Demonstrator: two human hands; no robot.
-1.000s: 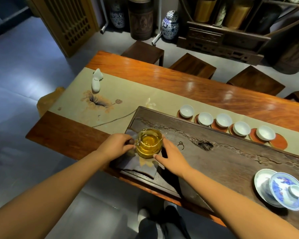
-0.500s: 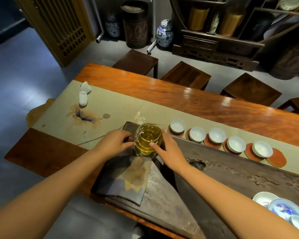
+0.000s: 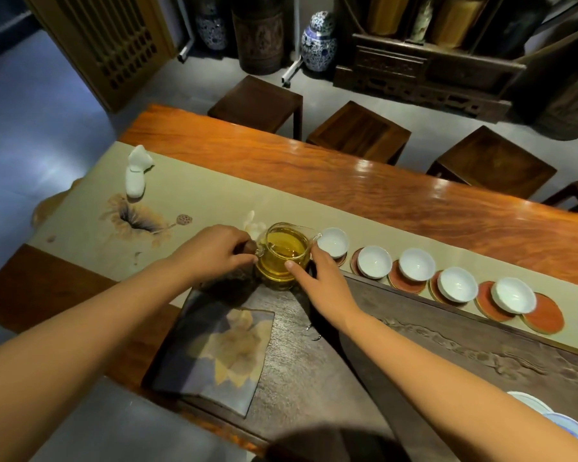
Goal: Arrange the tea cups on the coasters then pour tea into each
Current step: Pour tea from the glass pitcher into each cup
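Note:
A glass pitcher (image 3: 283, 255) of golden tea is held up over the far left corner of the dark tea tray (image 3: 447, 355). My left hand (image 3: 214, 251) grips its handle. My right hand (image 3: 321, 278) steadies its right side with thumb and fingers. The spout reaches the rim of the leftmost white cup (image 3: 332, 242). Several empty white cups, such as one (image 3: 374, 261) and another (image 3: 513, 295), stand in a row on red coasters along the beige runner (image 3: 214, 198). One red coaster (image 3: 544, 318) at the right end is bare.
A folded grey cloth (image 3: 221, 358) lies on the tray's near left. A white figurine (image 3: 136, 176) stands at the runner's left end. A blue-and-white lidded bowl (image 3: 561, 425) peeks in at bottom right. Dark wooden stools (image 3: 357, 131) line the table's far side.
Both hands have lifted the pitcher off the grey cloth and carried it away from me and to the right, up to the leftmost cup.

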